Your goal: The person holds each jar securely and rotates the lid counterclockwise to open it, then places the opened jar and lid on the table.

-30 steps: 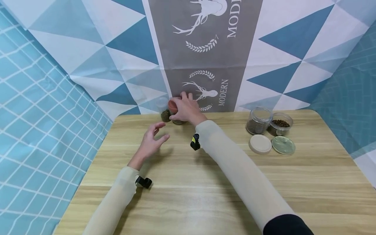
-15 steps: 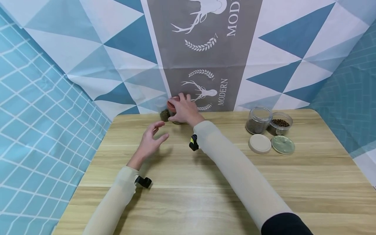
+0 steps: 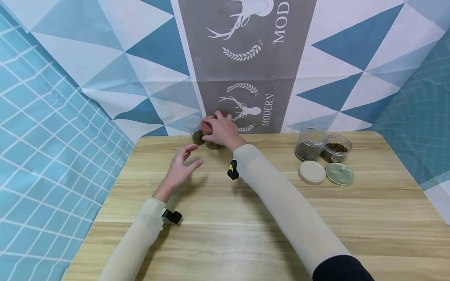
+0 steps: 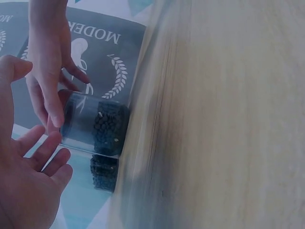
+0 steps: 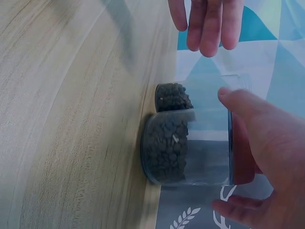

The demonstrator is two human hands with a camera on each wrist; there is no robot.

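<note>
My right hand point(image 3: 223, 130) reaches to the back edge of the table and holds the red lid point(image 5: 244, 160) of a clear jar point(image 5: 167, 148) between thumb and fingers. The jar stands upright with dark pellets in its lower part. Beside it, on the left, is a narrower clear jar point(image 3: 198, 137), also partly filled with dark pellets. My left hand point(image 3: 181, 166) hovers in front of the two jars, fingers spread and loosely bent, touching nothing. In the left wrist view its palm point(image 4: 28, 191) shows bare. In the head view the right hand hides much of the lidded jar.
To the right stand an uncovered clear jar point(image 3: 309, 144) with dark contents and a low clear tub point(image 3: 335, 148) of brown pellets. A white lid point(image 3: 311, 172) and a green lid point(image 3: 339, 173) lie before them. A patterned cloth backdrop point(image 3: 246, 70) rises behind the table's back edge.
</note>
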